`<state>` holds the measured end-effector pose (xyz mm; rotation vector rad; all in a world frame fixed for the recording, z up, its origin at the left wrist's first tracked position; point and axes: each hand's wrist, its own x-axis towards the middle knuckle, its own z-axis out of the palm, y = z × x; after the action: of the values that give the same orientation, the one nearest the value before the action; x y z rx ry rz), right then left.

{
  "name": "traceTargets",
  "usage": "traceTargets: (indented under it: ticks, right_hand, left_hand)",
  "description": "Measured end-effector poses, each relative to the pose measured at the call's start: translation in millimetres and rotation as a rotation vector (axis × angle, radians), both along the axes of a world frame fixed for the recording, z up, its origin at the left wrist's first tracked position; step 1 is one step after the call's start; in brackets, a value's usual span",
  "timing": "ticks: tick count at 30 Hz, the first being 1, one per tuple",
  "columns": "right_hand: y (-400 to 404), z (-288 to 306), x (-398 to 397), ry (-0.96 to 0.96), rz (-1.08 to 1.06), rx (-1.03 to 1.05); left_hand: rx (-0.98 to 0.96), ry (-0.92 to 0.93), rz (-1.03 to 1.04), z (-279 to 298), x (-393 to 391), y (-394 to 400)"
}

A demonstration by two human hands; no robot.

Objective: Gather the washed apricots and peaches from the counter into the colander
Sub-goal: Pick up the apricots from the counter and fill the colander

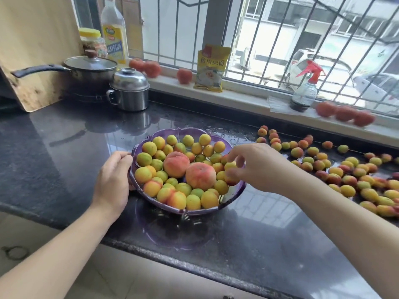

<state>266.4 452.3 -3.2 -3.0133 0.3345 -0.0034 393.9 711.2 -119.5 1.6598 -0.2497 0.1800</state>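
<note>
Step in hand: I am dropping a small load of apricots into the colander (234, 194), which sits near the front edge of the tabletop (64, 134)
Left hand (113, 180): I have it curled round the colander's left rim, steadying it; I keep that grip firm so the bowl does not tip
Right hand (254, 167): over the right rim, fingers pinching an apricot (230, 166); a second one beneath looks held too, though blur leaves me unsure
Colander contents: many apricots and two peaches (176, 164) piled at the middle
Still to gather: loose fruit (345, 175) spread toward the right edge; plenty left, I judge
Doing it well: I lower the fruit close to the pile before letting go, so nothing bruises or rolls out; aim for the emptier right side
Risk: the tabletop is wet, so the colander could slide
</note>
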Motion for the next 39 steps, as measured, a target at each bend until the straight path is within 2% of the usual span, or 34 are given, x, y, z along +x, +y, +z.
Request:
traceTargets:
  ticks: [2, 6, 10, 13, 16, 19, 21, 23, 26, 29, 32, 35, 37, 39]
  right_hand:
    - [-15.4, -1.5, -3.8, -0.152, -0.092, 0.094]
    - [-74.4, -33.5, 3.5, -0.345, -0.281, -0.006]
    - [-123.0, -77.1, 27.5, -0.251, -0.337, -0.128]
    - [-136.9, -90.8, 47.9, -0.224, -0.293, -0.209]
    - [-141.2, -94.5, 72.6, -0.158, -0.277, -0.279]
    - [-146.8, -100.2, 90.3, -0.091, -0.338, -0.279]
    - [-149.4, -102.5, 94.8, -0.063, -0.379, -0.242]
    - [-152.6, -103.5, 94.7, -0.064, -0.4, -0.218]
    - [-156.6, -105.8, 89.4, -0.104, -0.39, -0.214]
    - [-155.2, -109.0, 84.1, -0.216, -0.356, -0.18]
    - [-143.0, -102.4, 80.7, -0.372, -0.345, 0.006]
    - [-122.5, -81.2, 68.3, -0.586, -0.363, 0.348]
    - [-100.9, -58.0, 50.2, -0.624, -0.32, 0.656]
    - [-76.4, -31.6, 28.0, -0.547, -0.218, 0.827]
  left_hand:
    - [0.044, -0.006, -0.006, -0.2, 2.0, -1.7]
    - [0.083, -0.026, -0.014, -6.0, 8.1, -2.2]
    - [0.095, -0.05, -0.006, -5.9, 11.0, -2.6]
    - [0.152, -0.105, -0.006, -6.2, 11.4, -1.4]
    - [0.13, -0.082, 0.015, -6.8, 13.1, -1.0]
    - [0.135, -0.116, 0.018, -8.3, 14.2, 0.4]
    - [0.109, -0.056, -0.031, -10.4, 14.5, 2.6]
    - [0.125, -0.025, -0.084, -9.7, 13.6, 5.0]
    - [0.219, -0.171, 0.022, -14.6, 14.5, 2.9]
    - [0.19, -0.133, 0.03, -9.2, 12.6, 1.3]
    - [0.188, -0.097, 0.045, -5.4, 9.7, -0.1]
    - [0.186, -0.071, 0.067, -4.8, 9.6, -0.8]
    - [0.188, -0.076, 0.07, -4.4, 9.2, -0.8]
    - [0.193, -0.084, 0.073, -4.8, 9.2, -0.5]
